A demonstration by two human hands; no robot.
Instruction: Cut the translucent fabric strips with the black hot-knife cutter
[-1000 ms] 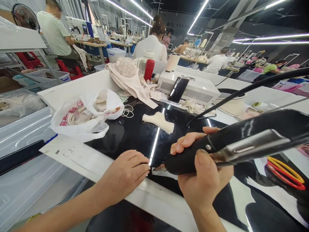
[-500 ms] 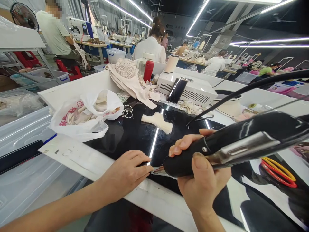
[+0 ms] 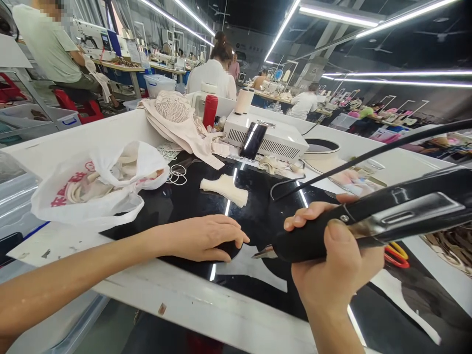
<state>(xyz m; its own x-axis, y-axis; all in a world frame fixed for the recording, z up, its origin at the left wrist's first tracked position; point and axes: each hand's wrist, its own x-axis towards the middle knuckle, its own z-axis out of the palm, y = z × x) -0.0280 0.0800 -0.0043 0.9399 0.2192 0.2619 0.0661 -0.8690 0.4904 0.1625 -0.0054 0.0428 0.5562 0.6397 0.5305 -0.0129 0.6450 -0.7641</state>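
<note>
Palm down over the glossy black tabletop, my left hand has its fingers stretched forward and the thumb apart. It shows nothing in its grasp, though the underside is hidden. My right hand is wrapped round a thick black corded tool with a metal lever along its side. The tool's pointed metal tip faces left, a short gap from my left fingertips. Below them is a pale shape, thin material or reflection, I cannot tell which. Cream fabric pieces lie just beyond my left hand.
A white plastic bag with fabric scraps sits at left. Behind are beige garments, a red bottle, a phone and a white vented box. A black cable crosses the right side. Orange-red handles lie there.
The view has shifted right, so the table things stand further left. My left hand has flattened and come away from the tool's tip. My right hand keeps hold of the tool.
</note>
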